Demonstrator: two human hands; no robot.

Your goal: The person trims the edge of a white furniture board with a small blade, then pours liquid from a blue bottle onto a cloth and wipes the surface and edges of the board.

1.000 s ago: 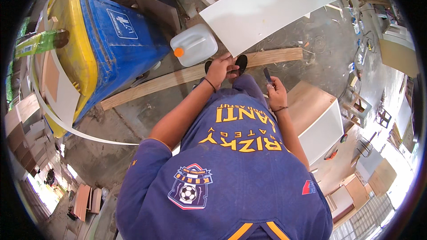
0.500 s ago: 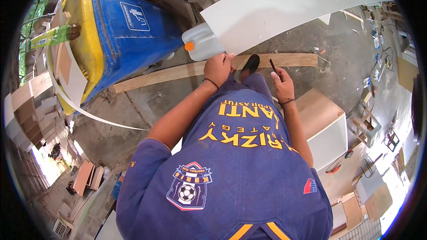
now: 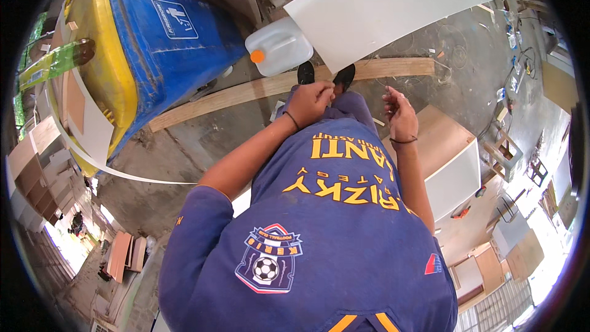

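My left hand (image 3: 310, 104) is in front of my thighs, its fingers curled together; whatever may be between them is hidden. To its right, my right hand (image 3: 401, 118) is raised with the fingers apart, and I see nothing in it. Beyond my left hand stands a translucent plastic jerrycan (image 3: 283, 49) with an orange cap (image 3: 257, 56). A large white panel (image 3: 393, 15) spreads across the far side, its near corner just past my left hand and apart from it. My dark shoes show between the hands and this corner.
A long wooden plank (image 3: 239, 94) lies across the floor by my feet. A blue bin (image 3: 178, 43) with a yellow lid (image 3: 110, 67) lies at the left. A wood-and-white box (image 3: 455, 172) is right of my right arm. A wooden stool (image 3: 504, 152) and cables lie farther right.
My left hand has come away from the panel's corner. My right hand has opened and the short dark stick in it is out of sight. The jerrycan shows more fully.
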